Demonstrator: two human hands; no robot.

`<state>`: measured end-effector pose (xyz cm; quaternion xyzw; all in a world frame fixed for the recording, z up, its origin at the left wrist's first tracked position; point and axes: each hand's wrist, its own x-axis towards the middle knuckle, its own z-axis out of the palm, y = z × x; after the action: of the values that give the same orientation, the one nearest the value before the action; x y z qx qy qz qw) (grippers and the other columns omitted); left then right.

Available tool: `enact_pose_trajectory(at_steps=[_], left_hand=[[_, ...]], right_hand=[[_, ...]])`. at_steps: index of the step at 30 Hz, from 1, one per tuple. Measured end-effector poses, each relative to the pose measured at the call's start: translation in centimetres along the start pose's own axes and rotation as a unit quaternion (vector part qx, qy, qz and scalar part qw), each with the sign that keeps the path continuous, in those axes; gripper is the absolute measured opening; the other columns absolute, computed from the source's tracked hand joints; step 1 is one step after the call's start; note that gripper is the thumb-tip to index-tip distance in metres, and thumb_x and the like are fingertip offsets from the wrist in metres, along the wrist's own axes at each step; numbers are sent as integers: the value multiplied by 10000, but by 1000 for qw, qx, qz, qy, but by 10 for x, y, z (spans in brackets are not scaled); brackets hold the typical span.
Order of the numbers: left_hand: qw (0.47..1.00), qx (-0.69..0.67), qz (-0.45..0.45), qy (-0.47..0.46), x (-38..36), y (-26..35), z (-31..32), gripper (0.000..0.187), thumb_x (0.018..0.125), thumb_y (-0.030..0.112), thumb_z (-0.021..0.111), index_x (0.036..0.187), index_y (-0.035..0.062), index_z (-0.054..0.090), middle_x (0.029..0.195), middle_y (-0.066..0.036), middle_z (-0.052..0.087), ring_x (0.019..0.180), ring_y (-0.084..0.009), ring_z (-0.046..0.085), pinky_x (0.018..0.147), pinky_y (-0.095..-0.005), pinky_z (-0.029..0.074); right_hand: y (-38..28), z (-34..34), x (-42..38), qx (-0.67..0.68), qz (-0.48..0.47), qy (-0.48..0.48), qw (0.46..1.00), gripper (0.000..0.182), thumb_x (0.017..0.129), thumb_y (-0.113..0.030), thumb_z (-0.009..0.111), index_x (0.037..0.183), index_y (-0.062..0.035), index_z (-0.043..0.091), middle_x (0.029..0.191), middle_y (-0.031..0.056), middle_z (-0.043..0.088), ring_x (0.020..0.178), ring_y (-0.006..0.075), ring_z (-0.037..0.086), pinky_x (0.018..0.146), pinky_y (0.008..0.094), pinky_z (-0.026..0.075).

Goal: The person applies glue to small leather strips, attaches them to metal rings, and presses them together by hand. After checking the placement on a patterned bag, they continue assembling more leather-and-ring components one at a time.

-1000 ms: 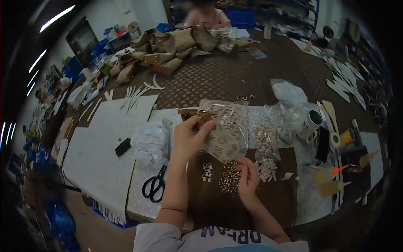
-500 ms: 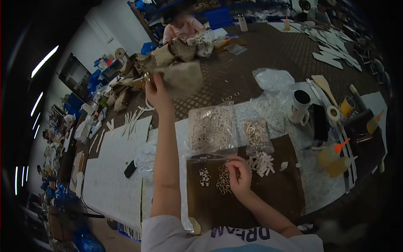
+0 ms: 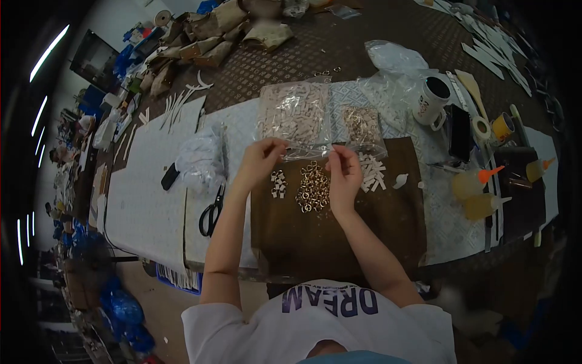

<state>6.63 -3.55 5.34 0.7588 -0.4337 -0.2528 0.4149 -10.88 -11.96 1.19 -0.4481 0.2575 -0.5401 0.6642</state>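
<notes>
My left hand (image 3: 265, 159) is closed, its fingertips pinching the near edge of a clear plastic bag (image 3: 294, 115) full of small pale pieces. My right hand (image 3: 345, 173) is closed too, thumb and fingers together at the right end of the same edge. Between and below the hands, a heap of gold metal rings (image 3: 313, 189) lies on a brown mat (image 3: 291, 236). Small white pieces (image 3: 279, 184) sit left of the heap. Short white strips (image 3: 372, 173) lie just right of my right hand. A smaller bag of metal fittings (image 3: 362, 125) rests beside the large one.
Black scissors (image 3: 211, 212) and a bundled plastic bag (image 3: 202, 161) lie to the left. Khaki fabric pieces (image 3: 212, 30) are piled at the back left. On the right stand a white mug (image 3: 429, 104), a phone (image 3: 459, 132), a tape roll (image 3: 481, 128) and yellow glue bottles (image 3: 476, 185).
My left hand has let go of the khaki piece at the far pile and come back to the plastic bag. My right hand has moved from the rings to the bag's edge. The view tilts lower.
</notes>
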Motion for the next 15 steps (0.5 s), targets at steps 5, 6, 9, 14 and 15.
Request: enact_pose_trajectory(at_steps=[5, 6, 9, 14, 15], left_hand=[[979, 165, 67, 96, -43, -27, 34, 149, 809, 109, 611, 915, 21, 666, 862, -165, 647, 732, -327, 622, 683, -372, 499], [975, 165, 100, 114, -41, -29, 43, 151, 808, 117, 613, 915, 26, 669, 862, -158, 646, 769, -329, 616, 711, -380, 493], [954, 191, 180, 147, -37, -39, 70, 191, 802, 153, 642, 953, 39, 667, 926, -141, 635, 876, -329, 586, 794, -384, 474], [965, 176, 115, 159, -32, -42, 89, 132, 745, 128, 656, 833, 30, 664, 903, -145, 588, 883, -322, 579, 802, -381, 468], [969, 156, 116, 156, -31, -44, 88, 120, 747, 123, 652, 814, 24, 655, 891, -150, 580, 900, -324, 570, 790, -389, 470]], right_hand=[[-13, 2, 1, 8, -2, -24, 1000, 148, 902, -98, 574, 1019, -10, 595, 830, -9, 571, 706, 46, 509, 650, 192, 433], [-18, 4, 0, 10, 11, -29, 999, 149, 903, -99, 572, 1020, -8, 594, 834, -7, 573, 713, 50, 513, 657, 193, 435], [-30, 5, -10, -2, 19, -77, 997, 153, 904, -99, 567, 1022, -4, 594, 856, 3, 583, 739, 69, 531, 683, 203, 442], [-11, -28, -11, -114, 89, -151, 978, 140, 894, -68, 574, 1015, 0, 600, 805, -4, 568, 719, 66, 523, 664, 208, 430], [-6, -34, -10, -128, 96, -167, 973, 147, 897, -73, 573, 1019, 3, 601, 798, -4, 570, 711, 65, 522, 656, 208, 431]])
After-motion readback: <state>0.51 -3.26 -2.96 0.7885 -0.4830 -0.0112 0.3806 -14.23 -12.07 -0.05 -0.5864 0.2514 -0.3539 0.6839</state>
